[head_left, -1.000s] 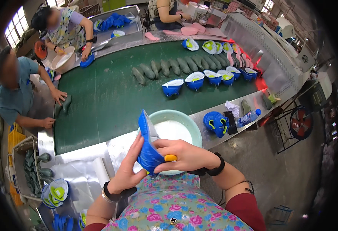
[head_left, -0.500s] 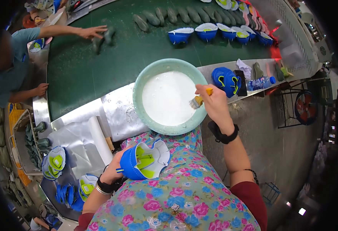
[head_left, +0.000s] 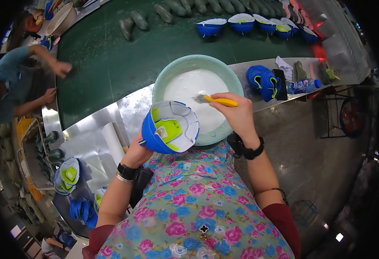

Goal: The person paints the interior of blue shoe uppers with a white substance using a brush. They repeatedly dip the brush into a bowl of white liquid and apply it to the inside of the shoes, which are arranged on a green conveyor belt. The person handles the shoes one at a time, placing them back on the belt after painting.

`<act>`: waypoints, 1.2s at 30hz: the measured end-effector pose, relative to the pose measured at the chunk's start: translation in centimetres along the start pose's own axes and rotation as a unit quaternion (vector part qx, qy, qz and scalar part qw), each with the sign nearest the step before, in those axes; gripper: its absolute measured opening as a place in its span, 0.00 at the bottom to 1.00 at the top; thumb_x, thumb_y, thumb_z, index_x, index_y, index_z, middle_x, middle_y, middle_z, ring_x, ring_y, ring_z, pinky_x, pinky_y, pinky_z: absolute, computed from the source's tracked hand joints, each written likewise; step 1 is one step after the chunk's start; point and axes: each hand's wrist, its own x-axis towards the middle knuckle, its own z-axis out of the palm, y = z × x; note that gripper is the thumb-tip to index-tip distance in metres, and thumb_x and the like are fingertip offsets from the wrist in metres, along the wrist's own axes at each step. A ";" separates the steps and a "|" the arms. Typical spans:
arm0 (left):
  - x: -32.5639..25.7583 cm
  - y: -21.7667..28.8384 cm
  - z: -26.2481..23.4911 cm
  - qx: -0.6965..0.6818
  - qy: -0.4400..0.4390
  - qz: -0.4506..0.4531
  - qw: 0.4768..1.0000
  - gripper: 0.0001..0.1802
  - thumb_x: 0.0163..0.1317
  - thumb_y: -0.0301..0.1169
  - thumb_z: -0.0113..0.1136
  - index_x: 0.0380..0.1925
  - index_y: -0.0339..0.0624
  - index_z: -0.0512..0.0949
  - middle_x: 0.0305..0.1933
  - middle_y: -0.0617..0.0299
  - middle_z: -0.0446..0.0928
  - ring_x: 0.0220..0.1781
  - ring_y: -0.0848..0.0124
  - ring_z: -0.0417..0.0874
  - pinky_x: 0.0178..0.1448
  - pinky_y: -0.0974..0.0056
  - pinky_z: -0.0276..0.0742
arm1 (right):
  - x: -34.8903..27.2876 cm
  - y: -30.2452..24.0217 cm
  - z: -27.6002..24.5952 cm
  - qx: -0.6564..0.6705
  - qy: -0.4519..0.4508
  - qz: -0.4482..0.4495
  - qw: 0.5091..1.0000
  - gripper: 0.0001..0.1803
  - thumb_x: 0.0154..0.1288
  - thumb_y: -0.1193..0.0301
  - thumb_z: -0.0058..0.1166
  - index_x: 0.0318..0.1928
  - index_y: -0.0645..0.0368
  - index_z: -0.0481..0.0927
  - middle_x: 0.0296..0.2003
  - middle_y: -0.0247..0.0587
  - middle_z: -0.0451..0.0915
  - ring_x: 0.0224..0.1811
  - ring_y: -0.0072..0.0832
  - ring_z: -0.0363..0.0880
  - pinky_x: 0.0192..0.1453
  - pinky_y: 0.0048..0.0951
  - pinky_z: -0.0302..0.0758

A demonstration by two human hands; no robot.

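Note:
My left hand grips a blue shoe upper with a white inside edge and a lime lining, its opening facing up. The upper is held over the near-left rim of a pale green basin of white liquid. In my right hand is a paintbrush with a yellow handle. Its bristles hang above the liquid, just to the right of the upper's far edge. The fingers of my left hand are partly hidden behind the upper.
Blue shoe uppers and dark shoe lasts line the green conveyor belt. Right of the basin lie a blue shoe, a phone and a bottle. More uppers are at left. A co-worker's hand is over the belt.
My left hand has raised the upper forward to the basin. The brush has swung left above the liquid. The co-worker's hand has left the two lasts, which have moved right along the belt.

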 end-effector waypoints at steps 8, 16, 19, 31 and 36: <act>2.6 1.2 3.2 0.046 -0.043 -0.021 0.998 0.38 0.64 0.23 0.57 0.73 0.48 0.54 0.68 0.64 0.66 0.68 0.71 0.69 0.69 0.63 0.68 | 0.7 -2.6 -0.6 0.085 0.018 -0.013 0.996 0.09 0.55 0.75 0.68 0.38 0.63 0.86 0.33 0.41 0.86 0.34 0.24 0.84 0.40 0.23 0.78; 4.2 2.5 3.6 0.140 -0.014 0.118 0.983 0.35 0.62 0.22 0.58 0.70 0.46 0.60 0.67 0.63 0.69 0.67 0.71 0.70 0.69 0.63 0.68 | -1.2 -3.6 -1.3 0.063 -0.007 0.143 0.988 0.12 0.56 0.67 0.68 0.28 0.65 0.84 0.17 0.35 0.80 0.19 0.16 0.76 0.26 0.20 0.72; 4.5 2.8 4.2 0.148 -0.015 0.149 0.978 0.35 0.63 0.22 0.57 0.70 0.46 0.60 0.67 0.62 0.68 0.67 0.69 0.70 0.70 0.62 0.67 | -2.5 -5.4 -1.8 0.096 -0.024 0.110 0.989 0.11 0.56 0.68 0.68 0.28 0.64 0.84 0.19 0.35 0.81 0.21 0.16 0.77 0.27 0.21 0.73; 4.9 3.0 3.9 -0.160 0.068 -0.191 0.966 0.16 0.62 0.36 0.55 0.45 0.36 0.74 0.23 0.56 0.78 0.08 0.71 0.66 0.10 0.72 0.55 | 1.2 -6.2 -4.6 0.063 0.035 -0.003 0.997 0.07 0.56 0.73 0.67 0.34 0.63 0.85 0.27 0.40 0.85 0.28 0.22 0.83 0.34 0.22 0.77; 5.2 0.4 6.5 -0.128 -0.010 -0.286 0.950 0.15 0.62 0.37 0.53 0.38 0.34 0.74 0.16 0.57 0.73 0.06 0.74 0.60 0.09 0.74 0.51 | 2.1 -8.1 -3.8 0.146 -0.148 -0.169 0.963 0.05 0.58 0.77 0.65 0.35 0.64 0.84 0.33 0.35 0.85 0.33 0.20 0.81 0.39 0.22 0.76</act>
